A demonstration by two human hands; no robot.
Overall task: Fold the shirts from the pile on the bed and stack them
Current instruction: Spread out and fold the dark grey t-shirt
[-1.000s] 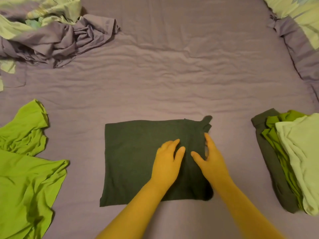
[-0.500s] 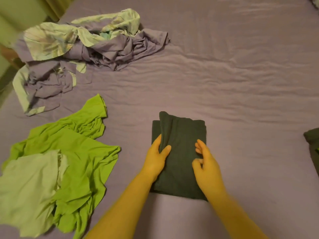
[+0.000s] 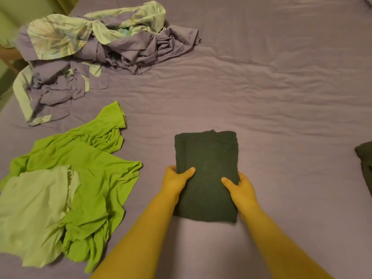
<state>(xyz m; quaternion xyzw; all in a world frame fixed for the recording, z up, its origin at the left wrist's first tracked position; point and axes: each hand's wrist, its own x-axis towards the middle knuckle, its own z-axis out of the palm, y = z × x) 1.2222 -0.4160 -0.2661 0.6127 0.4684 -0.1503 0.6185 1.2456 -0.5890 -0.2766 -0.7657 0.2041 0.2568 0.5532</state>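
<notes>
A dark green shirt (image 3: 207,170), folded into a narrow rectangle, lies on the purple bed (image 3: 271,109) in front of me. My left hand (image 3: 176,179) grips its left edge, thumb on top and fingers tucked under. My right hand (image 3: 239,185) grips the right edge the same way. To the left lies the pile of unfolded shirts: a bright green shirt (image 3: 88,168) with a pale green shirt (image 3: 34,210) partly on top. At the right frame edge only a dark corner of the stack of folded shirts (image 3: 365,164) shows.
A crumpled purple and floral bedsheet (image 3: 96,53) is bunched at the far left of the bed. The bed's left edge and a wooden piece of furniture (image 3: 8,57) show at the upper left.
The dark shirt was folded in half from a wide rectangle into a narrow one. Both hands went from lying on top to gripping its two sides. My view turned left.
</notes>
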